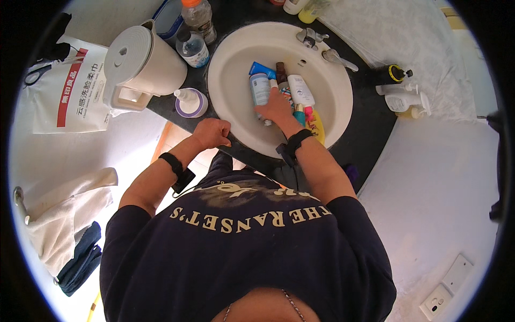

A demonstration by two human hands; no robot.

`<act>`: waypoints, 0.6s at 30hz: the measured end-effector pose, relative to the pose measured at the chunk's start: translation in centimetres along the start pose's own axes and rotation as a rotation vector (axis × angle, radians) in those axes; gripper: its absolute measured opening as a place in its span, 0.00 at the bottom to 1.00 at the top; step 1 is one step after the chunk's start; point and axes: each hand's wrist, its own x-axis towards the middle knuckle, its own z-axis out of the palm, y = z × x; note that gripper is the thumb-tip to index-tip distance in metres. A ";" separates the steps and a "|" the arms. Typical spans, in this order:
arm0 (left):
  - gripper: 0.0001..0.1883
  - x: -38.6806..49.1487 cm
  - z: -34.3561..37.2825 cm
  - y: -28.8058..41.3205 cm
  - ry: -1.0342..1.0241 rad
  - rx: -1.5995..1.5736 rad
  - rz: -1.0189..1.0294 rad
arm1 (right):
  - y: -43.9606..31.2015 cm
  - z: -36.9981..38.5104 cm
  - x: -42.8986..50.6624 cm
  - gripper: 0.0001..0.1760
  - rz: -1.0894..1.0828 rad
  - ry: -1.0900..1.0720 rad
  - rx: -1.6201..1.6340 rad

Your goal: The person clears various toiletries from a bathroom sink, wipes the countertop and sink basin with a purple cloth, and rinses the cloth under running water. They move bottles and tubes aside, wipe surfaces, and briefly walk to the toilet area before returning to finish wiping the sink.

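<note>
Several toiletries lie together in a white oval sink (237,52). My right hand (277,106) reaches in among them, its fingers at a small white-topped item (273,83) and beside a pale blue bottle (260,88); whether it grips either is unclear. Around it lie a blue tube (262,70), a dark brown bottle (281,72), a white bottle (301,90) with a pink cap, a teal container (299,116) and a yellow bottle (318,129). My left hand (213,133), fingers curled, rests at the counter's front edge near a white pump bottle (191,103); nothing shows in it.
A lidded white pitcher (149,60), a clear bottle with a dark cap (193,49) and an orange-capped bottle (200,20) stand left of the sink. The metal faucet (312,37) is behind it. A black bottle (388,74) and a white spray bottle (402,102) are at right.
</note>
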 end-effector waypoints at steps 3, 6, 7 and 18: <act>0.19 0.0 0.0 0.0 0.006 0.014 -0.003 | 0.5 -0.5 0.6 0.51 0.066 -0.034 0.180; 0.19 0.1 0.0 0.2 0.000 0.020 0.002 | 0.8 -1.5 0.5 0.52 0.106 -0.068 0.587; 0.19 0.0 0.0 0.2 0.001 0.020 -0.002 | 0.9 -1.9 0.2 0.52 0.141 -0.161 0.772; 0.19 0.0 0.0 0.4 -0.002 0.077 -0.014 | 2.5 -10.6 -8.3 0.53 -0.108 -0.257 1.086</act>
